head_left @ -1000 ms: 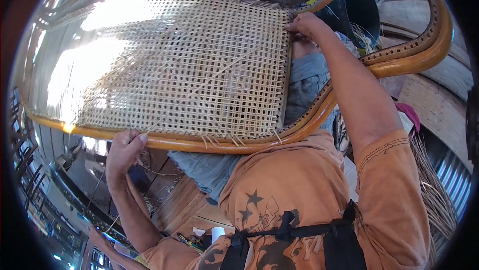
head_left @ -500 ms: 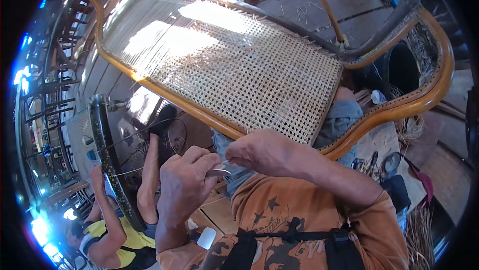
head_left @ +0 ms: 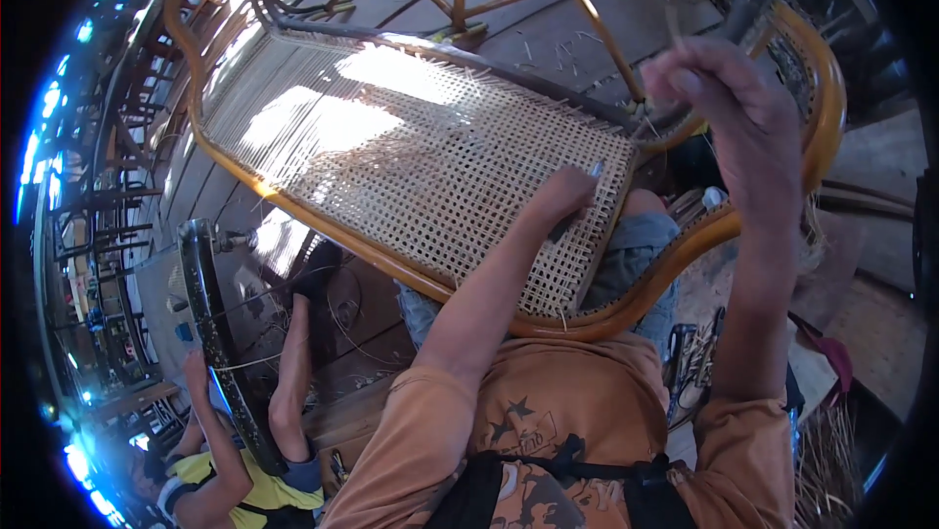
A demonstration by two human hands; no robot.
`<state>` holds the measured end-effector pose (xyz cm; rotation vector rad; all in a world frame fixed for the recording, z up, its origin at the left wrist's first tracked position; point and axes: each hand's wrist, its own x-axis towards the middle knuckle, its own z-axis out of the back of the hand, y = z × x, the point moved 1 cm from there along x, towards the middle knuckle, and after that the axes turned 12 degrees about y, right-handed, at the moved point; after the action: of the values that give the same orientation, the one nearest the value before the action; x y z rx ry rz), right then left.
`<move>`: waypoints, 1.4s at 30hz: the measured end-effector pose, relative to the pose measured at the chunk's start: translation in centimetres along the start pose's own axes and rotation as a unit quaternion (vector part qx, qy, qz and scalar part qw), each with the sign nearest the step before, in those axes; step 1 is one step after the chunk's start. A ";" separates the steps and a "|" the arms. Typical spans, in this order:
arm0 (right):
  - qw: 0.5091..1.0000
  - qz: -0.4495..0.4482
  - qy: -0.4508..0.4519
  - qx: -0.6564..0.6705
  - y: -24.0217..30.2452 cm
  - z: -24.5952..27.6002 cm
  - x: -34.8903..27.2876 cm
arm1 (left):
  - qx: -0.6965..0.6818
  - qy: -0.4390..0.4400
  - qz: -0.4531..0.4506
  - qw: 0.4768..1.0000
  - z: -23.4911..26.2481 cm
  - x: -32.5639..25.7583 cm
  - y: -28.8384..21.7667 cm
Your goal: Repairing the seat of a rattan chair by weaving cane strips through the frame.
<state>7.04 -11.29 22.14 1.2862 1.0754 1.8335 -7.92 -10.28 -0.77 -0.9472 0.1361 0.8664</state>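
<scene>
My left hand [head_left: 565, 195] rests on the woven cane panel [head_left: 460, 153] near its right end. Its fingers are closed round a small tool [head_left: 561, 229] with a dark end and a metal tip; the rest is hidden in the fist. Raised above the frame's right side, my right hand [head_left: 748, 118] has its fingers pinched together. A thin pale cane strand [head_left: 676, 28], blurred, shows at the fingertips. Loose strand ends stick out along the panel's far edge. The panel spans a brown bent rattan frame [head_left: 342, 236], across my lap.
At lower left a co-worker in a yellow top [head_left: 269, 485] sits by a dark upright post [head_left: 210, 314]. Rattan poles [head_left: 587, 1] cross behind the panel. A bundle of cane strips [head_left: 827, 461] and a dark red cloth [head_left: 831, 358] lie at right.
My hands, close together near my chest before, have parted. The left has moved right onto the cane panel; the right has risen to the upper right. The view has shifted slightly.
</scene>
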 end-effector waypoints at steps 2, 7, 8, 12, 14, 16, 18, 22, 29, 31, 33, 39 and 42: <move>0.996 -0.026 -0.010 -0.089 -0.7 0.5 0.6 | 0.001 0.045 -0.016 0.999 -0.7 1.4 -0.2; 0.995 -0.073 -0.057 -0.042 -3.2 5.8 1.0 | -0.617 -0.010 0.164 0.770 0.4 -1.3 1.9; 0.994 -0.078 -0.057 -0.045 -3.3 5.9 0.8 | -0.619 -0.006 0.163 0.768 0.5 -1.4 1.7; 0.981 -0.101 -0.144 -0.085 -3.7 5.5 0.7 | -0.553 -0.001 0.181 0.814 1.1 -1.3 0.5; 0.977 -0.109 -0.158 -0.097 -4.1 4.8 1.0 | -0.519 0.023 0.171 0.837 1.0 -0.4 0.1; 0.975 -0.081 -0.158 -0.133 -3.8 3.0 1.7 | -0.385 0.037 0.114 0.915 -0.7 1.9 2.0; 0.952 -0.115 -0.051 -0.277 -4.2 -1.3 2.2 | -0.240 0.052 0.062 0.967 -0.9 1.6 2.5; 0.899 -0.075 0.250 -0.351 -12.1 -6.0 0.8 | -0.694 -0.044 0.107 0.711 3.6 -4.4 2.5; 0.888 -0.114 0.341 -0.286 -14.0 -8.3 -1.2 | -0.497 -0.094 0.079 0.859 6.7 -10.0 1.2; 0.868 -0.220 0.357 -0.265 -14.3 -8.1 -0.8 | -0.449 -0.083 0.074 0.886 6.9 -10.9 1.0; 0.865 -0.254 0.377 -0.212 -13.7 -7.9 -0.6 | -0.349 -0.104 0.088 0.927 7.1 -11.8 0.1; 0.845 -0.361 0.386 -0.078 -16.6 -5.4 -2.1 | -0.171 -0.179 0.246 0.937 8.7 -18.8 4.6; 0.824 -0.412 0.389 0.002 -21.0 -5.4 -5.0 | -0.083 -0.232 0.300 0.922 8.9 -24.2 9.8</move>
<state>4.53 -7.37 0.38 -0.0927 1.6902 1.6048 -33.16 -15.05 9.24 -0.8369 -0.0649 1.6721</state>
